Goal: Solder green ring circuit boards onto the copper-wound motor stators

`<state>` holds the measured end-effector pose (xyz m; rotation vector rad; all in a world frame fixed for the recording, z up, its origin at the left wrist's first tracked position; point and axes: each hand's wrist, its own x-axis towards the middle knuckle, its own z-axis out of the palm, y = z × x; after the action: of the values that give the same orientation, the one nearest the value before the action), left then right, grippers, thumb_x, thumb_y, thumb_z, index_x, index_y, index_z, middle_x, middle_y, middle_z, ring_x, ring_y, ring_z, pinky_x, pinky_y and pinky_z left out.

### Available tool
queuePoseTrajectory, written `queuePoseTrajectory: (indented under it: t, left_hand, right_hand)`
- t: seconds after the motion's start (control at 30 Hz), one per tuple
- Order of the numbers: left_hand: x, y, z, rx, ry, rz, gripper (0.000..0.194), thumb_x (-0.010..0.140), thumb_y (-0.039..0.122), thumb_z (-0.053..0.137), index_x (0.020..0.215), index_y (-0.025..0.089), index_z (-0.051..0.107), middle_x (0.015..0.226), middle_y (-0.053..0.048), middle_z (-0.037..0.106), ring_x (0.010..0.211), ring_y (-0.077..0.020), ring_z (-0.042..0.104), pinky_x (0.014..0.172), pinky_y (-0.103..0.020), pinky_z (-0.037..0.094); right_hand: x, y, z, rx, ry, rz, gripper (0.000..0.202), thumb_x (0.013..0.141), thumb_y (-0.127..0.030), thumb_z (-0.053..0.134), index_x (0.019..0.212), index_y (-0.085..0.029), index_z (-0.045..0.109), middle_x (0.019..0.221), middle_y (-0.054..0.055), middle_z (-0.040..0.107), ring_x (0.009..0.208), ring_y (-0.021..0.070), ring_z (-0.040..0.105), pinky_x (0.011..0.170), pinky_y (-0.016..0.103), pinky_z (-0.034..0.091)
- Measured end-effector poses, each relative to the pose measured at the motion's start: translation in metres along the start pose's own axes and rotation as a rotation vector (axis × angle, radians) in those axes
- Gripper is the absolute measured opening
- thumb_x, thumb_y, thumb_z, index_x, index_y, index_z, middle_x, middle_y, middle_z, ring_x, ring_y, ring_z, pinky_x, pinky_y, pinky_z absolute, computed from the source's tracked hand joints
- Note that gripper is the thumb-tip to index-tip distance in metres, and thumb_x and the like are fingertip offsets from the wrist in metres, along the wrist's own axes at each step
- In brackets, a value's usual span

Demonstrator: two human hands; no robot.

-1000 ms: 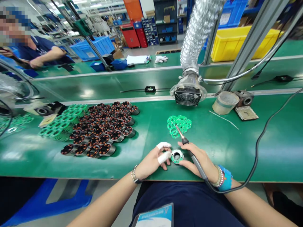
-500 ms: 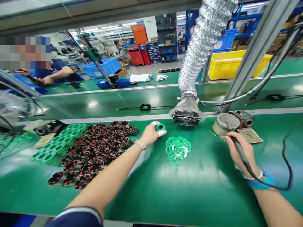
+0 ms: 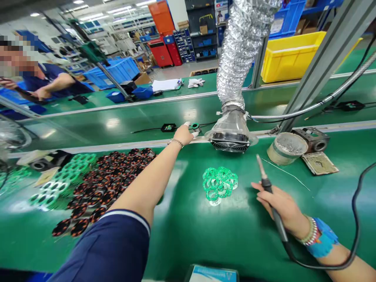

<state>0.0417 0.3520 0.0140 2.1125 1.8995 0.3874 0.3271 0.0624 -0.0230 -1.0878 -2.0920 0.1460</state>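
Note:
My left hand (image 3: 184,135), white covers on its fingertips, reaches over the bench's back rail and is closed round a motor stator (image 3: 196,128) topped with a green ring. My right hand (image 3: 283,209) grips a soldering iron (image 3: 274,207), its tip pointing up and away from me. A thin solder wire (image 3: 286,171) lies on the green bench beyond that hand. Between my hands is a loose pile of green ring-shaped circuit boards (image 3: 220,183). Left of my left arm stand rows of stators with copper windings (image 3: 108,176), partly hidden by the arm.
A fume extractor fan (image 3: 230,141) hangs above the bench's back edge. To its right are a round tin (image 3: 288,148), a metal iron holder (image 3: 313,139) and a sponge tray (image 3: 320,162). Green board panels (image 3: 55,184) lie at left. Across the line, a person (image 3: 53,82) works.
My left hand has moved forward with the stator, from over the bench to beyond the back rail. My right hand has come nearer with the iron, and the solder wire now lies on the bench.

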Motion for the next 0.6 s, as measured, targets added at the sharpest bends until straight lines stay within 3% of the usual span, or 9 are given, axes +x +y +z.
queuePoseTrajectory:
  t: [0.17,0.23,0.33,0.47,0.6]
  left_hand:
    - [-0.113,-0.039,-0.060,0.153,0.012,0.268,0.049,0.078,0.041,0.057,0.119,0.015,0.054,0.118,-0.012,0.060,0.110,-0.0270,0.054,0.097,-0.036,0.039]
    - [-0.163,-0.063,-0.074,0.225,0.035,0.324,0.045,0.079,0.041,0.054,0.115,0.014,0.057,0.114,-0.012,0.062,0.107,-0.0265,0.055,0.096,-0.037,0.041]
    - [-0.223,-0.098,-0.079,0.288,0.122,0.303,0.043,0.080,0.042,0.054,0.112,0.013,0.057,0.111,-0.013,0.061,0.105,-0.0267,0.054,0.094,-0.038,0.042]
    - [-0.263,-0.123,-0.069,0.306,0.165,0.300,0.043,0.077,0.043,0.058,0.109,0.014,0.057,0.111,-0.013,0.060,0.105,-0.0270,0.053,0.094,-0.040,0.042]
    - [-0.264,-0.127,-0.057,0.349,0.187,0.288,0.041,0.074,0.038,0.062,0.108,0.015,0.059,0.121,-0.014,0.056,0.117,-0.0302,0.046,0.101,-0.046,0.035]
  right_hand:
    - [0.012,-0.028,0.029,0.012,-0.279,-0.119,0.016,0.091,-0.015,0.041,0.100,-0.017,0.055,0.119,0.012,0.054,0.119,0.0233,0.045,0.094,0.039,0.046]
    - [0.019,-0.035,0.040,-0.013,-0.321,-0.127,0.018,0.091,-0.016,0.039,0.100,-0.018,0.055,0.118,0.012,0.053,0.118,0.0239,0.044,0.094,0.040,0.046]
    - [0.031,-0.041,0.058,-0.033,-0.317,-0.158,0.022,0.091,-0.014,0.037,0.102,-0.018,0.055,0.116,0.011,0.052,0.115,0.0234,0.045,0.093,0.039,0.044]
    - [0.045,-0.046,0.079,-0.044,-0.304,-0.185,0.025,0.089,-0.011,0.038,0.103,-0.019,0.056,0.105,0.010,0.055,0.104,0.0229,0.048,0.092,0.039,0.043]
    - [0.046,-0.045,0.080,-0.057,-0.281,-0.174,0.025,0.089,-0.012,0.037,0.101,-0.017,0.058,0.095,0.010,0.057,0.097,0.0237,0.050,0.086,0.038,0.045]
